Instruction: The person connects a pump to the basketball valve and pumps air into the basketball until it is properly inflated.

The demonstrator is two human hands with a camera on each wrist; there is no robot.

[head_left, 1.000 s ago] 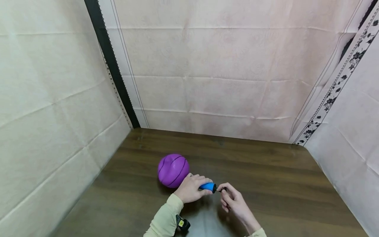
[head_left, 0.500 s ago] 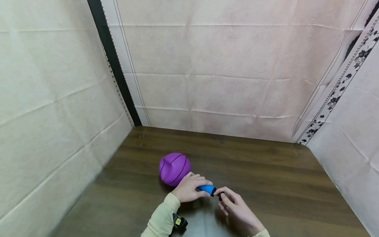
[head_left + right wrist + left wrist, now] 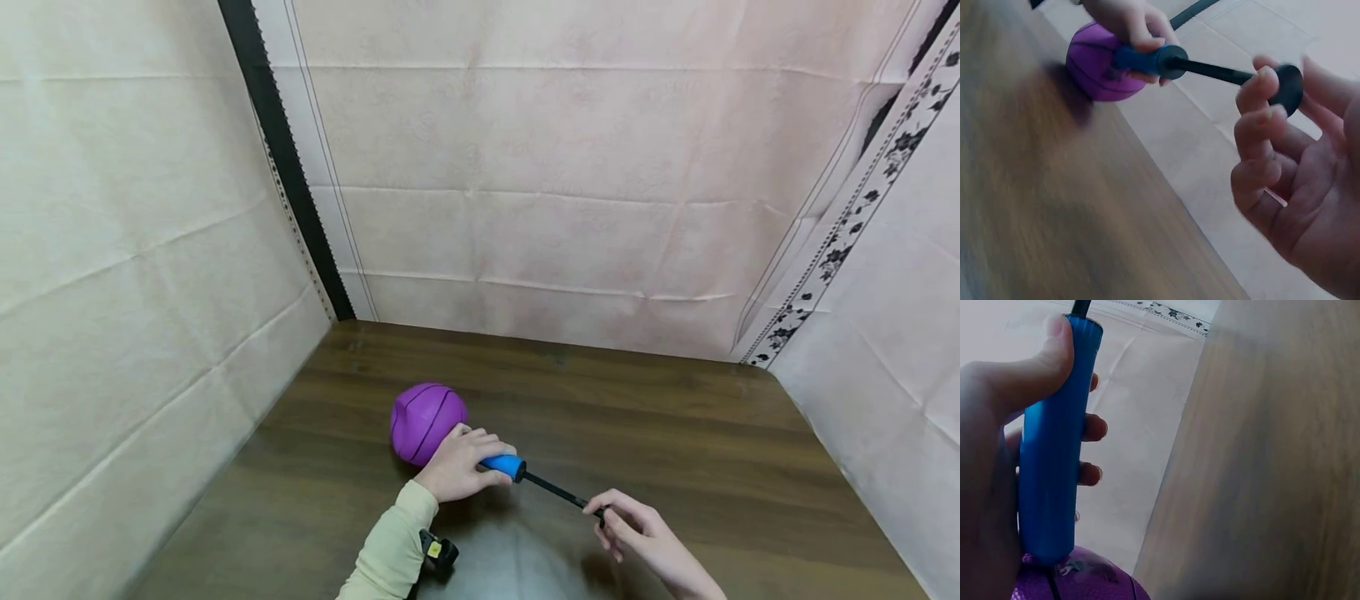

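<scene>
A purple ball point(image 3: 426, 423) with black lines and a dented side sits on the table. The blue barrel of a hand pump point(image 3: 502, 465) meets the ball at its far end, as the left wrist view shows. My left hand point(image 3: 461, 467) grips that barrel, thumb along one side and fingers round the other. Out of the barrel's near end runs a long black rod point(image 3: 1210, 70), ending in a round black knob point(image 3: 1289, 89). With curled fingers my right hand point(image 3: 637, 529) holds the rod at this knob, to the right of the left hand.
The wooden table point(image 3: 675, 425) is walled by pale cloth point(image 3: 540, 183) at the back and both sides. A small black device with a yellow patch point(image 3: 435, 548) is strapped at the left wrist.
My right hand has moved away to the right and toward me, drawing the black rod far out of the pump barrel. The left hand, pump and ball have shifted slightly left.
</scene>
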